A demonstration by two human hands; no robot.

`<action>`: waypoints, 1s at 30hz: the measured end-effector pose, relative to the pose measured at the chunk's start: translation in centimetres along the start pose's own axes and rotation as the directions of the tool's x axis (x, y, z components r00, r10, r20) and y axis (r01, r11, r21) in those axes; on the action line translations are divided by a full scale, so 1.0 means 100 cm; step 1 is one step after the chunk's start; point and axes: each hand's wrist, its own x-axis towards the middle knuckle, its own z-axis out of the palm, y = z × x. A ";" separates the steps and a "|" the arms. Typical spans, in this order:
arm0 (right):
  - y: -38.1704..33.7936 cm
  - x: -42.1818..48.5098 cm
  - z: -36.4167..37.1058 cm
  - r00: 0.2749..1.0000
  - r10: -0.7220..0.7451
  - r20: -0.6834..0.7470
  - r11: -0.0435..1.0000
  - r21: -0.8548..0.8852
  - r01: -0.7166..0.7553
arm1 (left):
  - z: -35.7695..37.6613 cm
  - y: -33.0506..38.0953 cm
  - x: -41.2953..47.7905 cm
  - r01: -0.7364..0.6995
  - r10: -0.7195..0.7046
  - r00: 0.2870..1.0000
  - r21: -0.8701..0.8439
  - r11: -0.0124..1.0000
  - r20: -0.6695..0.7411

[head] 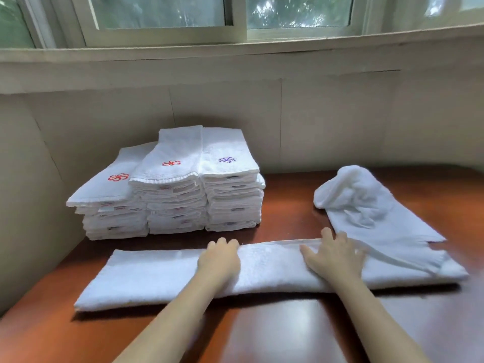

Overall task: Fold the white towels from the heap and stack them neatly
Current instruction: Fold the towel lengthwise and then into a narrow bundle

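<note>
Reddish-brown tabletop (288,203), set against a pale wall (340,121) under a window (162,11).

Long folded towel (157,276): lies flat as a strip parallel to the near edge, running from the left side almost to the right edge.

Left hand (218,260): on the strip's middle, fingers bent down at its far edge, tips hidden. Cannot tell whether they pinch the cloth.

Right hand (336,258): palm down on the strip to the right of the left hand, fingers spread wide and flat, holding nothing.

Loose towel (366,205): rumpled, near the right edge; its near end overlaps the strip's right end.

Folded stacks, far left corner, three side by side and touching:
- left stack (112,205), lower, red emblem on top
- middle stack (170,195), red emblem
- right stack (230,195), purple emblem
</note>
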 end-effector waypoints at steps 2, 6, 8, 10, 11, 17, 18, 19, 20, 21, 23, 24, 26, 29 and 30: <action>0.023 -0.003 -0.010 0.998 0.060 0.013 0.998 -0.011 -0.059 | 0.009 0.048 0.006 -0.039 0.041 0.999 -0.061 0.997 0.020; 0.073 -0.011 -0.026 0.989 0.125 0.073 0.992 -0.018 -0.124 | 0.026 0.104 0.003 -0.023 0.023 1.000 -0.097 0.995 -0.002; 0.088 -0.011 -0.035 0.987 0.108 0.121 0.993 -0.051 -0.103 | 0.032 0.107 -0.002 -0.060 0.057 0.997 -0.087 0.994 -0.046; 0.097 -0.013 -0.048 0.982 0.113 0.153 0.991 -0.086 -0.101 | 0.033 0.099 -0.003 -0.133 0.130 0.991 -0.106 0.986 -0.033; 0.102 -0.015 -0.052 0.982 0.112 0.153 0.991 -0.090 -0.099 | 0.031 0.094 -0.003 -0.175 0.175 0.984 -0.124 0.977 -0.010; 0.153 -0.031 -0.074 0.908 0.266 0.324 0.961 -0.016 -0.275 | 0.023 0.079 -0.008 -0.298 0.314 0.949 -0.245 0.922 0.027; 0.166 -0.031 -0.077 0.893 0.298 0.337 0.947 0.013 -0.321 | 0.023 0.080 -0.009 -0.299 0.310 0.951 -0.254 0.920 0.003; 0.179 -0.031 -0.080 0.885 0.321 0.338 0.932 0.055 -0.359 | 0.023 0.081 -0.010 -0.294 0.299 0.954 -0.260 0.920 -0.022; 0.191 -0.032 -0.081 0.886 0.334 0.322 0.915 0.114 -0.387 | 0.023 0.084 -0.010 -0.288 0.285 0.957 -0.265 0.920 -0.049; 0.200 -0.033 -0.081 0.889 0.348 0.299 0.894 0.181 -0.411 | 0.024 0.086 -0.011 -0.285 0.275 0.958 -0.269 0.920 -0.077; 0.210 -0.034 -0.077 0.887 0.386 0.255 0.850 0.275 -0.449 | 0.025 0.093 -0.011 -0.297 0.272 0.954 -0.274 0.915 -0.125; 0.212 -0.033 -0.074 0.884 0.402 0.238 0.841 0.286 -0.459 | 0.026 0.097 -0.011 -0.305 0.275 0.951 -0.276 0.912 -0.144; 0.213 -0.030 -0.068 0.879 0.429 0.208 0.837 0.273 -0.474 | 0.025 0.104 -0.011 -0.317 0.280 0.945 -0.264 0.911 -0.169; 0.212 -0.025 -0.061 0.870 0.478 0.119 0.820 0.294 -0.491 | 0.023 0.107 -0.012 -0.340 0.305 0.935 -0.216 0.915 -0.180; 0.212 -0.025 -0.059 0.860 0.502 0.090 0.809 0.302 -0.504 | 0.022 0.108 -0.013 -0.352 0.318 0.931 -0.207 0.913 -0.178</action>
